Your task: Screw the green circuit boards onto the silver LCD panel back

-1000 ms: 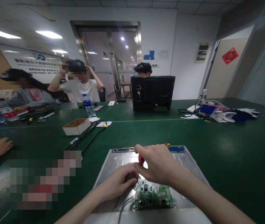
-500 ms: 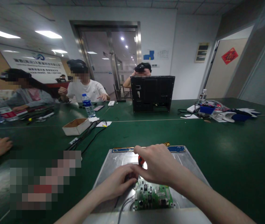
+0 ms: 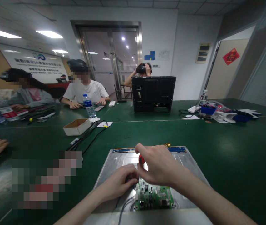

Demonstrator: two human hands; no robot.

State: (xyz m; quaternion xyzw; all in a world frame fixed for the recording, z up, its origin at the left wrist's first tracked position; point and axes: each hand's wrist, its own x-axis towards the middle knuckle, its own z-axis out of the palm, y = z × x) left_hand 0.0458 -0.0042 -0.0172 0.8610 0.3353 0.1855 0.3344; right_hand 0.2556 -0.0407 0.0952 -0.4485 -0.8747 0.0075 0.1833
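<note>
My right hand [image 3: 162,164] is closed round the red and black handle of a screwdriver [image 3: 141,159], which stands roughly upright; its shaft and tip are mostly hidden. Just beside it, my left hand [image 3: 121,178] has curled fingers at the upper left corner of a green circuit board [image 3: 155,197]. What those fingers pinch is out of sight. The board lies on a silvery metal panel [image 3: 106,170] with a thin blue circuit strip [image 3: 177,150] along its far edge. A grey cable [image 3: 123,207] runs left of the board.
A small open cardboard box [image 3: 76,128] and black cables [image 3: 86,134] lie to the left. Farther back stand a water bottle [image 3: 89,107] and a black monitor housing [image 3: 154,95]. Gloves and a blue tray [image 3: 207,110] sit at right. Other people sit around the green table.
My hands stay almost in place, the right one shifting slightly. Across the table, a person in white lowers a hand to the tabletop. Another person's hand at left draws back a little.
</note>
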